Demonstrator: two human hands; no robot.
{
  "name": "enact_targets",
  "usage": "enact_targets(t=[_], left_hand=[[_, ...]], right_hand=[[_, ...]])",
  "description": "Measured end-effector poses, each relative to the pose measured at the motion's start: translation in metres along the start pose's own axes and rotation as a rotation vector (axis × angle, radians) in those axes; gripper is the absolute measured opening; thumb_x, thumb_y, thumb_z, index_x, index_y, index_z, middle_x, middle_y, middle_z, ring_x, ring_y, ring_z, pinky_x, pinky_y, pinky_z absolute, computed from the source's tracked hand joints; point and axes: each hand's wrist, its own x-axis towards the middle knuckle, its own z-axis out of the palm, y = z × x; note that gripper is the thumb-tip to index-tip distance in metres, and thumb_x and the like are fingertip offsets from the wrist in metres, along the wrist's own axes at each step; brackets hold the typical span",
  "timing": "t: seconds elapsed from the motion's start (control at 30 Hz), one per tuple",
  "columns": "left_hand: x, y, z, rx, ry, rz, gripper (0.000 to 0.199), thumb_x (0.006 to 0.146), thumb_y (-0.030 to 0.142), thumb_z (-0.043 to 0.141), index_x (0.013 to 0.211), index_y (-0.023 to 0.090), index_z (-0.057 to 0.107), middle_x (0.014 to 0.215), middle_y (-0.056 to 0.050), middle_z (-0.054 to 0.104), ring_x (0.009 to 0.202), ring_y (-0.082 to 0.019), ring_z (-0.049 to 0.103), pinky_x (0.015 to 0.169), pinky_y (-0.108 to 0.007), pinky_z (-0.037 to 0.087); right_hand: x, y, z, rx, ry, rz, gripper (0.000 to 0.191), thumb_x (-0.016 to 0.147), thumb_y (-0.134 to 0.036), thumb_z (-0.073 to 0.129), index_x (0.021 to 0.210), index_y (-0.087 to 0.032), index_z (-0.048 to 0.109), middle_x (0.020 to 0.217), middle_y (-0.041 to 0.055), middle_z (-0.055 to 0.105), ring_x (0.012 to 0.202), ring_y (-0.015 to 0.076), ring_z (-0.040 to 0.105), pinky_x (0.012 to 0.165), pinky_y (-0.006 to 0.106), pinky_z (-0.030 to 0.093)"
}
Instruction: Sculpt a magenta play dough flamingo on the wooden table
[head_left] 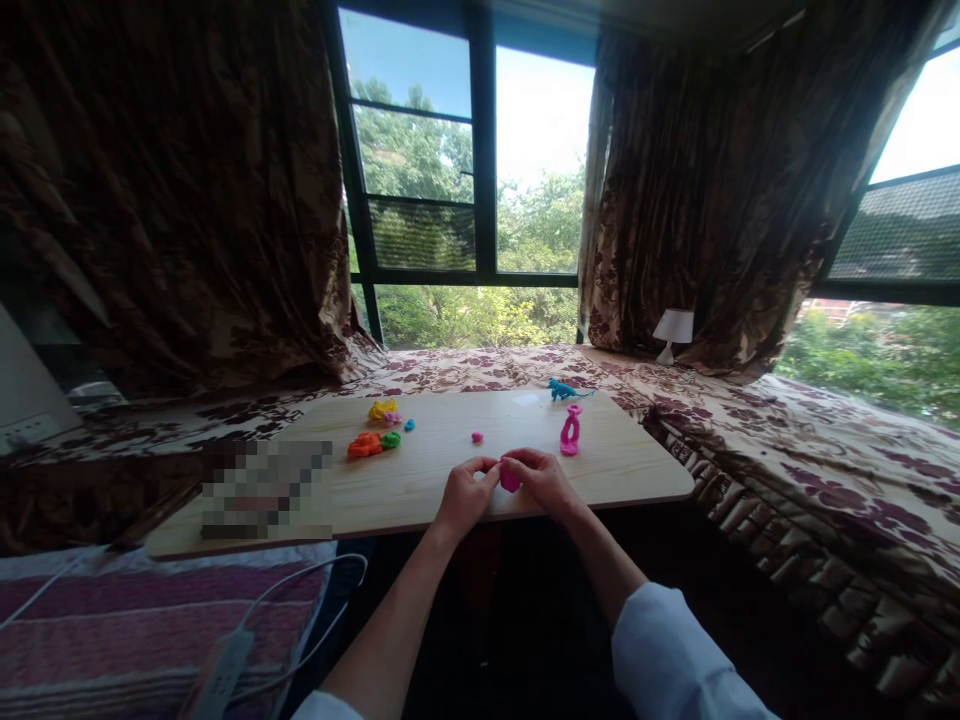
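Roughly mid-work, I'd judge: upright pink openwork clay figure (570,432) looks formed; magenta clay piece (510,477) is in hand, final shape unclear. Left hand (466,495) has thumb and fingers nearly closed, pinching its edge; right hand (544,480) grips it, fingers curled. Piece is at the near edge of the wooden tabletop (420,500); can't tell if touching. Small pink clay ball (477,437) sits loose just beyond. Orange (364,446), yellow (382,410), green, light-pink and blue clay lumps look unshaped. Blue lizard-like figurine (566,390) behind the pink one. Pixelated patch (266,490) hides the left side. Pink figure near right hand: knock risk.
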Motion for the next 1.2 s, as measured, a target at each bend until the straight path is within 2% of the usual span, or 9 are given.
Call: enact_targets(t=[0.2, 0.33, 0.57, 0.87, 1.1, 1.2], left_hand=[[0.0, 0.0, 0.0, -0.025, 0.007, 0.001, 0.027, 0.072, 0.035, 0.053, 0.086, 0.018, 0.069, 0.079, -0.001, 0.068, 0.078, -0.017, 0.059, 0.077, -0.026, 0.041], [0.001, -0.003, -0.001, -0.037, 0.036, -0.028, 0.028, 0.071, 0.035, 0.054, 0.087, 0.018, 0.068, 0.08, -0.001, 0.068, 0.078, -0.017, 0.059, 0.078, -0.026, 0.041], [0.002, -0.004, -0.001, -0.036, 0.015, 0.001, 0.03, 0.073, 0.037, 0.054, 0.091, 0.016, 0.067, 0.081, -0.002, 0.067, 0.078, -0.016, 0.059, 0.077, -0.026, 0.042], [0.002, -0.009, -0.001, -0.094, 0.053, -0.044, 0.034, 0.074, 0.04, 0.051, 0.093, 0.016, 0.065, 0.082, -0.003, 0.067, 0.076, -0.016, 0.059, 0.073, -0.026, 0.043], [0.002, -0.004, 0.0, -0.061, 0.017, 0.0, 0.03, 0.072, 0.035, 0.053, 0.092, 0.017, 0.067, 0.082, -0.002, 0.068, 0.079, -0.017, 0.06, 0.078, -0.026, 0.042], [0.001, -0.004, 0.0, -0.03, 0.012, -0.005, 0.028, 0.073, 0.033, 0.053, 0.089, 0.017, 0.068, 0.08, -0.002, 0.068, 0.079, -0.017, 0.06, 0.077, -0.026, 0.042]], right_hand=[[0.0, 0.002, -0.001, 0.02, 0.008, -0.013, 0.028, 0.072, -0.041, 0.057, 0.077, -0.014, 0.067, 0.067, 0.0032, 0.065, 0.063, 0.0134, 0.057, 0.064, 0.026, 0.044], [0.0, 0.004, -0.001, 0.018, 0.051, 0.001, 0.03, 0.071, -0.041, 0.06, 0.081, -0.014, 0.068, 0.07, 0.0046, 0.065, 0.063, 0.0137, 0.056, 0.061, 0.026, 0.044], [0.002, 0.005, -0.002, 0.025, 0.022, 0.039, 0.035, 0.069, -0.041, 0.061, 0.09, -0.014, 0.067, 0.078, 0.0052, 0.067, 0.067, 0.0144, 0.057, 0.063, 0.027, 0.045], [0.003, 0.008, -0.001, 0.062, 0.082, 0.025, 0.027, 0.067, -0.039, 0.063, 0.078, -0.014, 0.067, 0.068, 0.0037, 0.065, 0.059, 0.0126, 0.056, 0.057, 0.025, 0.043], [0.002, 0.007, 0.0, 0.065, 0.036, 0.033, 0.028, 0.068, -0.038, 0.062, 0.082, -0.014, 0.065, 0.07, 0.0026, 0.065, 0.061, 0.0125, 0.057, 0.059, 0.024, 0.043], [0.001, 0.009, 0.0, 0.003, 0.024, 0.007, 0.024, 0.07, -0.037, 0.06, 0.077, -0.014, 0.064, 0.067, 0.0015, 0.064, 0.06, 0.0115, 0.056, 0.059, 0.023, 0.043]])
